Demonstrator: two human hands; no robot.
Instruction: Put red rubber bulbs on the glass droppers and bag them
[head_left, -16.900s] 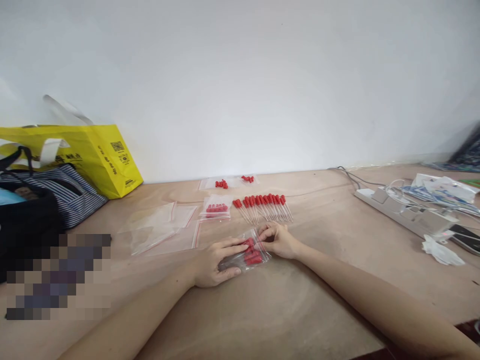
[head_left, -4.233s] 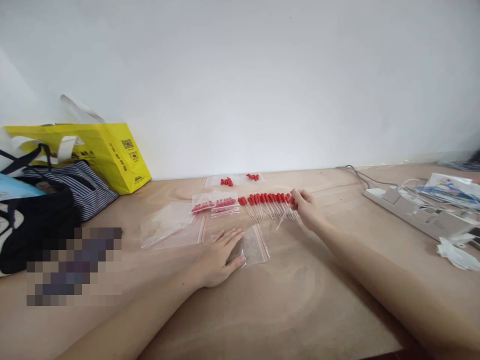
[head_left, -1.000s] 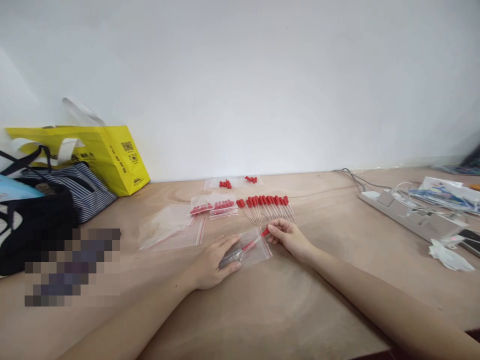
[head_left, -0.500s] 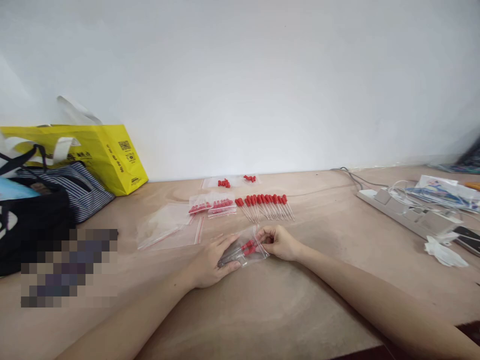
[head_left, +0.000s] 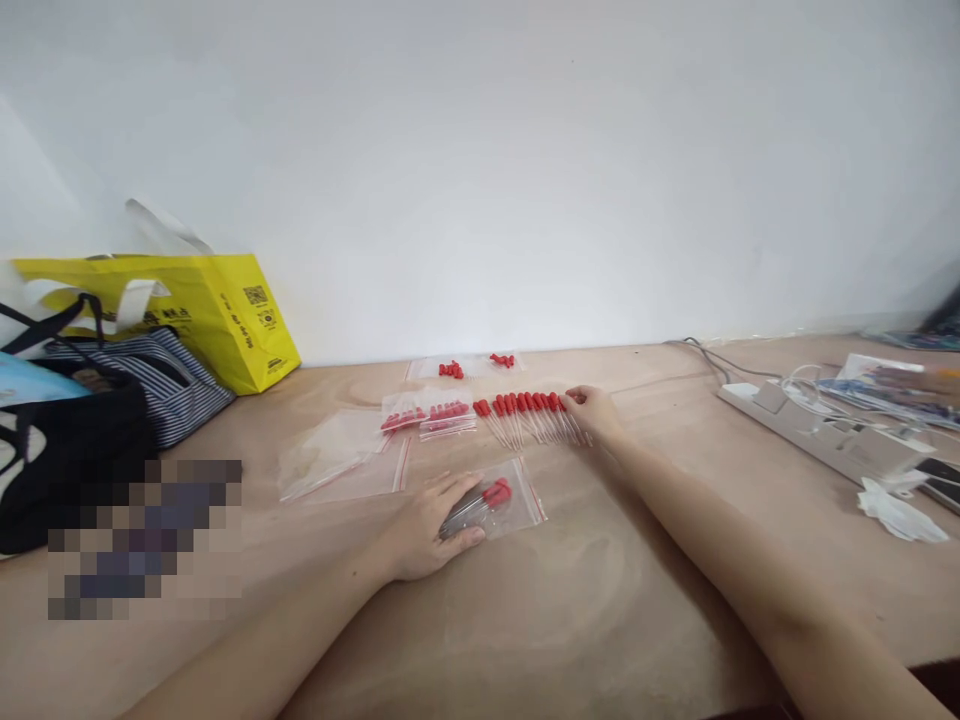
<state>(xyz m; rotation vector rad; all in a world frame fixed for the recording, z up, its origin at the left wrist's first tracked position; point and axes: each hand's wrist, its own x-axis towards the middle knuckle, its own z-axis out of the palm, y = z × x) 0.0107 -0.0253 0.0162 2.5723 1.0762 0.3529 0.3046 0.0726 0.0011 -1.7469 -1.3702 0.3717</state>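
Note:
My left hand (head_left: 431, 525) rests on the table, curled over the closed end of a clear zip bag (head_left: 525, 515), thumb on the near side. Inside the bag lie glass droppers with red rubber bulbs (head_left: 497, 491), their tubes partly under my hand. Farther up, my right hand (head_left: 592, 410) pinches the red bulb of a dropper at the right end of a row of droppers (head_left: 525, 403). The row's bulbs point toward the wall, the thin tubes toward me.
Flat bags of red bulbs (head_left: 448, 412) and other clear bags (head_left: 337, 455) lie left of the row. Loose red bulbs (head_left: 451, 370) sit on plastic near the wall. A yellow bag (head_left: 225, 320) stands left; a power strip (head_left: 817, 425) with cables and crumpled tissue (head_left: 900, 510) are right.
My right hand has left the zip bag's mouth and moved up and right to the row's right end. My left hand stays on the bag.

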